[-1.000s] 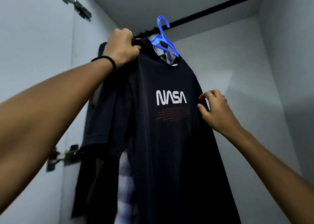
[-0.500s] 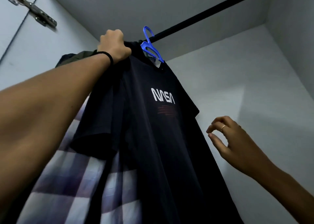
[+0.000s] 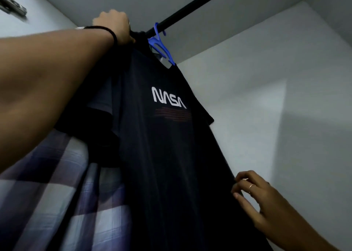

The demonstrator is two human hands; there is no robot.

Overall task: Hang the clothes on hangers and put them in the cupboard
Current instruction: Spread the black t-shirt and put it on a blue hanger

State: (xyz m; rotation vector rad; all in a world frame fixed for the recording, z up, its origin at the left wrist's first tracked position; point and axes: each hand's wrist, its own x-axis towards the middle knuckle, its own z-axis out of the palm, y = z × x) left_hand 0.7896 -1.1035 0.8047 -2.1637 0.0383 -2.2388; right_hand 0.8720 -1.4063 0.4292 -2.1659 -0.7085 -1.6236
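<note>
A black T-shirt with white NASA lettering hangs on a blue hanger. The hanger's hook sits at the black cupboard rod. My left hand, with a black band on the wrist, grips the shirt's left shoulder right under the rod. Lower right, my right hand has its curled fingertips and thumb pinching the shirt's side edge. A checked purple-and-white garment hangs to the left, behind the black shirt.
The white cupboard back wall and right side wall enclose the space. A metal door hinge shows at the upper left. The rod stretches bare to the right of the blue hanger.
The view tilted up and closer. My right hand let go of the chest area, dropped lower and now meets the shirt's side edge. The hanger hook rose to the rod.
</note>
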